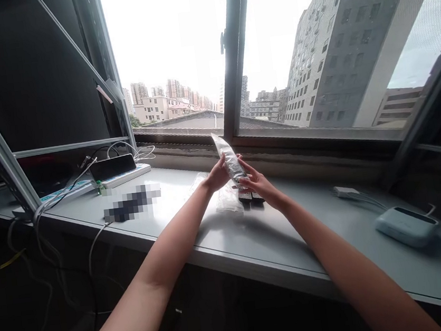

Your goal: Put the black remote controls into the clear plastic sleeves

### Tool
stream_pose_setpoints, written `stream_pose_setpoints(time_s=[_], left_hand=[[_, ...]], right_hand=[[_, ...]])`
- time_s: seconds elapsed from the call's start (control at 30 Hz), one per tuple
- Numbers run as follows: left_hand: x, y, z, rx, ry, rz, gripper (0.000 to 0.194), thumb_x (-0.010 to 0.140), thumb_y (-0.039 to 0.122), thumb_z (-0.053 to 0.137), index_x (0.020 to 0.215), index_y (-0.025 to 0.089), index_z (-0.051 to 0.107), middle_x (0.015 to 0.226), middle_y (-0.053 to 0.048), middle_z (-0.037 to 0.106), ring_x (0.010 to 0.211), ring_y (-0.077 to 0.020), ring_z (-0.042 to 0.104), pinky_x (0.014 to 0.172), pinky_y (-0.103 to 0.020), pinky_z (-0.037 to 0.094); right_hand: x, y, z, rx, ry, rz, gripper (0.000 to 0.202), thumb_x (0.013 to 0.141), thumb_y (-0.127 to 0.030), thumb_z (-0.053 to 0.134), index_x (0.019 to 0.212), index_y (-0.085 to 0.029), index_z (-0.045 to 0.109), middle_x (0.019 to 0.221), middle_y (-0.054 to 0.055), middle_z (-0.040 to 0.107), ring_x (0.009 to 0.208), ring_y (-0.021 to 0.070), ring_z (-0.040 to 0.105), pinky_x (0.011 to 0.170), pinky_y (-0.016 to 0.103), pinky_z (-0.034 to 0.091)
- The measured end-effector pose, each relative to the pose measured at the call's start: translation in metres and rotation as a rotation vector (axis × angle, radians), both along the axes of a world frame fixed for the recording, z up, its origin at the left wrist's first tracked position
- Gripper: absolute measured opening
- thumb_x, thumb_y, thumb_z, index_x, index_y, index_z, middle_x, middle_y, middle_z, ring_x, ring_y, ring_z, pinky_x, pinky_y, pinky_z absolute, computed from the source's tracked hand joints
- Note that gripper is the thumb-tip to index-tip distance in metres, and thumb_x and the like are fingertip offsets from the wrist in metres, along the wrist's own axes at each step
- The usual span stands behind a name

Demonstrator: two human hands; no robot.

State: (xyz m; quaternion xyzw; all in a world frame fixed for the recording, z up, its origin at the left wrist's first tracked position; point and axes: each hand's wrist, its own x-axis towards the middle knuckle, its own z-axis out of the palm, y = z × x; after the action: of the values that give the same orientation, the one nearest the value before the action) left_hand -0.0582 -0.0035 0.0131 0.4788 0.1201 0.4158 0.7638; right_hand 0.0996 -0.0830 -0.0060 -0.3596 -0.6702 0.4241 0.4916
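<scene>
Between my two hands, raised just above the table, is a shiny clear plastic bag (227, 156), tilted with its top leaning left. My left hand (218, 174) grips its left side, fingers closed. On the lower right side, my right hand (256, 180) pinches it. Whatever the bag contains is too unclear to name. Below my hands, another clear plastic bag (229, 202) lies flat on the table. Small dark boxes (250, 196) sit beside it, partly covered by my right hand.
On the grey table (294, 252), a pale blue rounded device (406, 225) and a white adapter (345, 192) lie right. To the left are a blurred-out dark object (129, 203), a phone (113, 167) on a white power strip (126, 176), and loose cables. A window stands behind.
</scene>
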Motion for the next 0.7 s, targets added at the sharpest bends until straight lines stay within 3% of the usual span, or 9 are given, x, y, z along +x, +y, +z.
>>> stream_pose_setpoints(time_s=[0.13,0.27,0.37,0.5,0.7], left_hand=[[0.001,0.006,-0.006,-0.104,-0.046,0.038,0.073,0.1,0.062,0.02,0.149,0.011,0.042,0.128,-0.018,0.067,0.119,-0.032,0.063,0.106,-0.048,0.045],[-0.003,0.014,-0.009,-0.178,-0.182,0.167,0.078,0.098,0.066,0.015,0.152,0.013,0.029,0.129,-0.021,0.065,0.113,-0.0334,0.067,0.099,-0.05,0.049],[-0.008,0.02,-0.01,-0.223,-0.254,0.291,0.073,0.099,0.062,0.016,0.15,0.011,0.028,0.125,-0.023,0.066,0.106,-0.0317,0.07,0.094,-0.046,0.052],[-0.01,0.023,-0.009,-0.245,-0.287,0.324,0.063,0.101,0.058,0.019,0.142,0.013,0.037,0.124,-0.022,0.067,0.1,-0.031,0.071,0.09,-0.046,0.053],[-0.004,0.014,-0.006,-0.25,-0.301,0.278,0.052,0.102,0.05,0.021,0.134,0.016,0.045,0.124,-0.02,0.068,0.1,-0.032,0.072,0.092,-0.051,0.052]], right_hand=[[0.003,0.002,0.002,0.034,-0.035,0.0,0.077,0.077,-0.051,0.078,0.145,-0.025,0.054,0.097,0.005,0.074,0.091,0.0202,0.07,0.081,0.036,0.06],[0.001,0.002,0.002,0.049,-0.105,0.032,0.07,0.074,-0.045,0.08,0.138,-0.025,0.062,0.099,0.006,0.074,0.092,0.0212,0.07,0.075,0.032,0.059],[0.0,0.001,0.003,0.048,-0.135,0.056,0.065,0.076,-0.042,0.079,0.137,-0.026,0.063,0.1,0.006,0.074,0.093,0.022,0.071,0.072,0.03,0.057],[0.0,0.002,0.004,0.028,-0.178,0.054,0.077,0.073,-0.035,0.079,0.144,-0.025,0.055,0.096,0.005,0.074,0.085,0.0191,0.07,0.069,0.028,0.056],[0.004,0.009,-0.003,0.081,-0.233,-0.071,0.081,0.074,-0.029,0.072,0.151,-0.031,0.046,0.128,0.007,0.065,0.072,0.0121,0.063,0.059,0.024,0.053]])
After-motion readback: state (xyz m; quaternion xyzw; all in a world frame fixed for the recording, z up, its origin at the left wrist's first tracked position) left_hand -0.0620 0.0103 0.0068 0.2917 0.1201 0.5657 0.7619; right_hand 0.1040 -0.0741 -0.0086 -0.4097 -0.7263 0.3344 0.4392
